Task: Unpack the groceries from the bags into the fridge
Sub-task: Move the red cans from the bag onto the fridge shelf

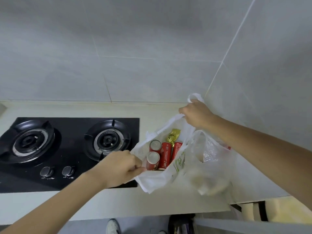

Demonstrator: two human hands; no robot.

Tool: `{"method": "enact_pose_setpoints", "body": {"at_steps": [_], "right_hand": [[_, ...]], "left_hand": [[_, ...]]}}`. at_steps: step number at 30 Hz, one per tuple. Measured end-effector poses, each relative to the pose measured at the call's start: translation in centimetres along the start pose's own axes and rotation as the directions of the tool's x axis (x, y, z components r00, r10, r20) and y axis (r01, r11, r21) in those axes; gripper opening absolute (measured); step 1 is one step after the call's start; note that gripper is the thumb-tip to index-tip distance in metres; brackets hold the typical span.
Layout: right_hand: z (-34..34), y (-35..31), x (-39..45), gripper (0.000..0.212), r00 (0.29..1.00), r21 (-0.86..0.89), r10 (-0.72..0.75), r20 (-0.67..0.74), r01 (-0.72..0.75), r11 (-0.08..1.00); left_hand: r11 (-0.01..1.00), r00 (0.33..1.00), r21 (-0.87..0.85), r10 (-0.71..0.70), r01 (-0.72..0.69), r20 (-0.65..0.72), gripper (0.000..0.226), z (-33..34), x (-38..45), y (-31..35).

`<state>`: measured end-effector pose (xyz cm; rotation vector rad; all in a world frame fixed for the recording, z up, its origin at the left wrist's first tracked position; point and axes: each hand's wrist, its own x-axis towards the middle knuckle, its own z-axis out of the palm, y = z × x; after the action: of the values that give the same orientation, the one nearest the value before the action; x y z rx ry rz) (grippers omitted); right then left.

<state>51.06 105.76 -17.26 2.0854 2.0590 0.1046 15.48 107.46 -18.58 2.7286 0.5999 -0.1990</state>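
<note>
Head view, nearest first: the left hand (120, 168) has its grip pinched on the near rim of the white bag (158, 180), which sits on the worktop (104, 202) beside the hob (67, 149). Inside, just beyond those fingers, stand red cans (164, 155) and a gold packet (173, 136). The cans are probably stiff, weighty and smooth, best taken round the body; the film is limp and likely to tear. Farther off, the right hand (196, 115) grips the far handle. A clear bag (211, 162) lies just beside.
</note>
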Motion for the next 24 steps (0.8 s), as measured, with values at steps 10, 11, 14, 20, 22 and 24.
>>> {"method": "enact_pose_setpoints", "body": {"at_steps": [10, 11, 14, 20, 22, 24], "right_hand": [[-1.5, 0.8, -1.8, 0.030, 0.936, 0.210, 0.154, 0.315, -0.227, 0.951], [-1.9, 0.8, -2.2, 0.029, 0.920, 0.224, 0.158, 0.359, -0.250, 0.942], [-2.8, 1.5, -3.0, 0.026, 0.863, 0.267, 0.147, 0.483, -0.305, 0.914], [-5.0, 2.8, -4.4, 0.033, 0.699, 0.332, 0.076, 0.712, -0.429, 0.840], [-5.5, 2.5, -4.8, 0.031, 0.653, 0.322, 0.048, 0.756, -0.435, 0.841], [-5.4, 2.1, -5.0, 0.030, 0.636, 0.321, 0.025, 0.771, -0.423, 0.848]], "left_hand": [[0.994, 0.994, 0.037, -0.106, 0.106, -0.003, 0.053, -5.1, 1.6, -5.5], [0.993, 0.993, 0.041, -0.114, 0.115, -0.009, 0.052, -5.6, 1.9, -5.8], [0.989, 0.991, 0.064, -0.132, 0.134, -0.034, 0.043, -6.9, 3.0, -6.3], [0.991, 0.990, 0.036, -0.128, 0.131, -0.060, 0.021, -8.9, 4.8, -7.0], [0.989, 0.987, 0.046, -0.139, 0.143, -0.085, 0.022, -9.0, 5.3, -7.2], [0.983, 0.981, 0.070, -0.165, 0.172, -0.106, 0.024, -8.7, 5.6, -7.3]]}}
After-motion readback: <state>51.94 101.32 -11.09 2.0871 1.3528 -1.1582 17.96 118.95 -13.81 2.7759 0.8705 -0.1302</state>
